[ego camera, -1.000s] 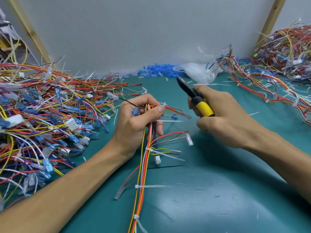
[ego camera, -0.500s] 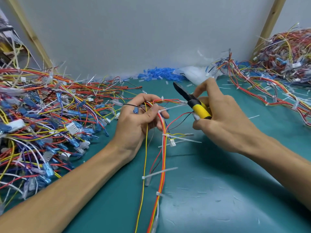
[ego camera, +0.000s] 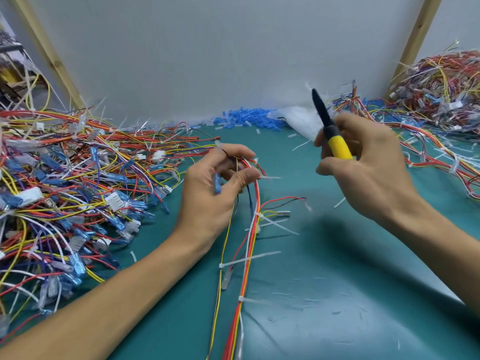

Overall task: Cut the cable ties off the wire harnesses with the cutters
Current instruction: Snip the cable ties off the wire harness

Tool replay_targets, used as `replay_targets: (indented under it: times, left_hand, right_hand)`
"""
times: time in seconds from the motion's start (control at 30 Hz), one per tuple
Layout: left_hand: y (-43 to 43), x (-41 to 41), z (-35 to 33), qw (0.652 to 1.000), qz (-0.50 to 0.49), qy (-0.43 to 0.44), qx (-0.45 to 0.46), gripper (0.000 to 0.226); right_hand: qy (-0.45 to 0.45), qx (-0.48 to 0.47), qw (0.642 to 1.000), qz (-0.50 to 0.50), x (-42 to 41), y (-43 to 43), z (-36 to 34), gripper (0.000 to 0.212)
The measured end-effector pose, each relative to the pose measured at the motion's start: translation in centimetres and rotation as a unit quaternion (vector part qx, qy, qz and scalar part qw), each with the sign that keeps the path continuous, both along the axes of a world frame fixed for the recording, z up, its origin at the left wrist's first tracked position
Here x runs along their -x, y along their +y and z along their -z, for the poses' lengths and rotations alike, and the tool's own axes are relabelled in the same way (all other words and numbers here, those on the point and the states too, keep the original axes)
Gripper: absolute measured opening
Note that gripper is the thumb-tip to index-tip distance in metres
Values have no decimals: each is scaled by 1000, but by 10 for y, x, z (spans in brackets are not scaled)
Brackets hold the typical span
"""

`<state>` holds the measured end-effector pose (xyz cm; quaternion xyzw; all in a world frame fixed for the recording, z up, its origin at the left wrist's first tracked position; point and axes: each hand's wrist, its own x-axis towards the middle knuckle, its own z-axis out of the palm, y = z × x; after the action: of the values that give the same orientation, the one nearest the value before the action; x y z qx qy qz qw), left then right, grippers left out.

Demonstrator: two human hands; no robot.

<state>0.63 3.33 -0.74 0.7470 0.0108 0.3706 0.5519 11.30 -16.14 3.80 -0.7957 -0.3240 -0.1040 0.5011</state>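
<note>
Head camera looks down on a teal desk [ego camera: 337, 268], where the left hand [ego camera: 213, 193] pinches the top end of a wire harness [ego camera: 253, 229] between thumb and curled fingers. A blue terminal pokes out under the thumb. From that grip the harness trails along the desk toward the person.

The right hand [ego camera: 368, 172], lifted clear to the right of the harness, is clenched round the yellow handle of the cutters [ego camera: 337, 146]. Their dark nose points up and away and is blurred, so I cannot say whether the blades are parted.

No cut is happening at this instant. At least three white cable ties [ego camera: 249, 259] sit on the harness below the grip, so this one looks to have several snips left. Pale clippings [ego camera: 311, 300] scattered on the desk right of the harness suggest ties have come off already.

A big tangled heap [ego camera: 65, 178] lies left of the harness, with tie tails sticking out of it. Another heap [ego camera: 441, 87] sits far to its right at the back. By the look of it, much of the job remains.
</note>
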Motion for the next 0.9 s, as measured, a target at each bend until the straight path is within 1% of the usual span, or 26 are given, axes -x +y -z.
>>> replay_targets:
  times: [0.07,0.13,0.23,0.33,0.4,0.5,0.53,0.6,0.67,0.73,0.83,0.9]
  left_hand:
    - [-1,1,0,999,-25,-5,-31,22]
    - [-1,1,0,998,-42,-13,-41,25]
    - [-2,1,0,998,-45,-24,-29,28]
    - [-5,2,-1,997,-56,-37,-43,32]
    - [-6,2,-1,995,-63,-40,-61,30]
    - [-7,4,-1,993,-55,-38,-94,29]
    - [-7,5,-1,992,-52,-34,-107,32]
    - [-8,8,-2,991,-49,-32,-119,43]
    - [-8,10,-3,993,-40,-44,-103,56]
    - [-9,12,-5,996,-22,-54,-69,64]
    - [-9,13,-5,996,-4,-74,-51,68]
    - [-7,14,-4,995,11,-85,-50,68]
  right_hand:
    - [9,2,998,-54,5,-1,-3,26]
    - [55,1,989,-134,12,0,-3,27]
    - [138,20,959,-246,22,4,2,23]
    - [177,34,937,-299,30,12,9,14]
    - [183,37,936,-297,32,15,12,13]
    - [191,38,936,-292,33,14,10,21]
    - [182,38,939,-289,34,13,10,22]
    - [145,44,949,-277,36,14,11,22]
    - [111,46,957,-263,39,15,13,22]
    - [78,47,965,-244,41,16,15,21]
    - [47,26,971,-232,44,17,17,18]
    - [42,5,972,-230,47,17,17,14]
